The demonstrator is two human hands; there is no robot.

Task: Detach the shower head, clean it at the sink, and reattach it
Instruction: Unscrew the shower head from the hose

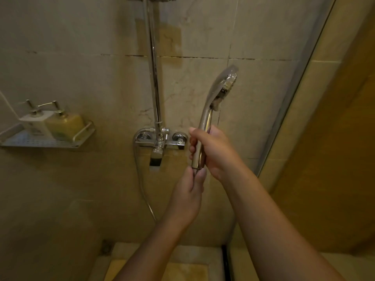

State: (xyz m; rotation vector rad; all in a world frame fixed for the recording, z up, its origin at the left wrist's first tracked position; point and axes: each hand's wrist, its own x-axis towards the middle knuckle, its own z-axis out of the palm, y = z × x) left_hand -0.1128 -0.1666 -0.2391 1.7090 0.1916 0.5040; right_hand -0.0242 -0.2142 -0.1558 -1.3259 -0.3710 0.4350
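Our right hand grips the chrome handheld shower head by its handle, upright just right of the chrome wall mixer tap. A perforated metal shelf with pump bottles hangs well left. Our left hand pinches the handle's base, hiding the joint.

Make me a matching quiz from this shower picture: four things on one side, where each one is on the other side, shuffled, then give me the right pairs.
Things:
1. shower head
2. yellow bottle
3. mixer tap
4. left hand

Places:
A. standing on the wall shelf
B. on the wall at the foot of the riser pipe
C. gripped by the right hand, spray end up
D. pinching the shower head's bottom end

Pairs: 1-C, 2-A, 3-B, 4-D
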